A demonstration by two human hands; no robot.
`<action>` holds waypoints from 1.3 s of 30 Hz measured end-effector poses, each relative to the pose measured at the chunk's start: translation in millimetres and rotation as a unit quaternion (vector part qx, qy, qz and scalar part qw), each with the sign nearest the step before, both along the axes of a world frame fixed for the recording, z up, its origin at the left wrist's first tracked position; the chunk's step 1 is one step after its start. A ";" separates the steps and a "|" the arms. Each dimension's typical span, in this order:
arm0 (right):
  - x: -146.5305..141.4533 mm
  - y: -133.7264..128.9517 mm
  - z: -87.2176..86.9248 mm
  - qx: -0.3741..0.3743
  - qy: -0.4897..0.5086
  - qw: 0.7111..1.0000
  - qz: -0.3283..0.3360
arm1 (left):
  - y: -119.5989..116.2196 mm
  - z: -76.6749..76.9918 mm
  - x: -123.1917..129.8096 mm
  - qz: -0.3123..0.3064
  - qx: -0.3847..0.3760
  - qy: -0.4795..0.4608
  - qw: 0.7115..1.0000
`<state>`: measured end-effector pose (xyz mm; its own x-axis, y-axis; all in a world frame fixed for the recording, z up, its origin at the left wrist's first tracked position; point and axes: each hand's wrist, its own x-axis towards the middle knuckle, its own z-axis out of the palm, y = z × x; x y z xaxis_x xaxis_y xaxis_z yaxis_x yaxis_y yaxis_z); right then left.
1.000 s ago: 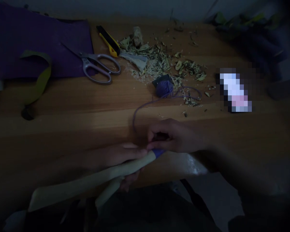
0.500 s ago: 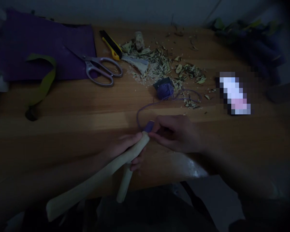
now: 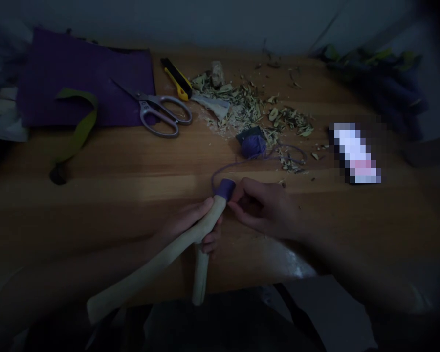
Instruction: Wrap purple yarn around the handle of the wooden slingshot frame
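Observation:
My left hand (image 3: 190,217) is wrapped round a peeled, pale forked stick (image 3: 157,261) just above its fork, thumb on top and fingers curled underneath. The stick's two arms point toward me. Purple cord (image 3: 225,188) is wound in a band round its far end. From that band a loose strand runs back to a small ball of purple cord (image 3: 253,146) on the table. My right hand (image 3: 266,205) is closed in a pinch at the right side of the band, thumb and forefinger close against it. What lies between those fingertips is too dark to make out.
Wood shavings (image 3: 242,100) lie heaped behind the ball. Grey-handled scissors (image 3: 165,115) rest partly on a purple sheet (image 3: 88,93), near a yellow box cutter (image 3: 178,79) and a green strip (image 3: 82,132). A blurred phone (image 3: 357,154) lies at right. The wooden table (image 3: 139,183) ends close to me.
The stick has turned a little, showing more of the purple band. My right hand stays pinched beside it. The whole view has shifted slightly, so table items appear lower and mostly further right.

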<state>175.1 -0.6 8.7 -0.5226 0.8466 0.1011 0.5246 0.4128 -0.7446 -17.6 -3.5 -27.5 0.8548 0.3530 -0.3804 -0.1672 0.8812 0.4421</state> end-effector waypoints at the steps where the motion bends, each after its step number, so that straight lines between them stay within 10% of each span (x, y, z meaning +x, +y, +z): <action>1: -0.8 -0.3 -0.1 -0.012 0.009 1.000 -0.005 | 0.6 0.6 -0.1 0.000 0.004 -0.010 1.000; 18: -10.3 -2.7 1.6 -0.149 0.151 0.965 -0.156 | 5.0 3.9 0.6 0.004 0.015 -0.023 1.000; 29: -11.4 4.7 -8.3 -0.287 0.195 0.934 -0.089 | 6.1 3.2 -2.2 0.002 0.058 -0.083 0.995; 39: -10.2 1.5 -7.7 -0.203 0.203 0.954 -0.086 | 3.6 16.5 -2.3 -0.021 0.027 -0.091 0.995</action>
<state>164.9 0.9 1.0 -0.3593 0.9290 -0.0888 0.1931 -0.0190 -0.9810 -20.0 0.0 -10.9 0.9224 0.3302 -0.2002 -0.2112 0.8654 0.4543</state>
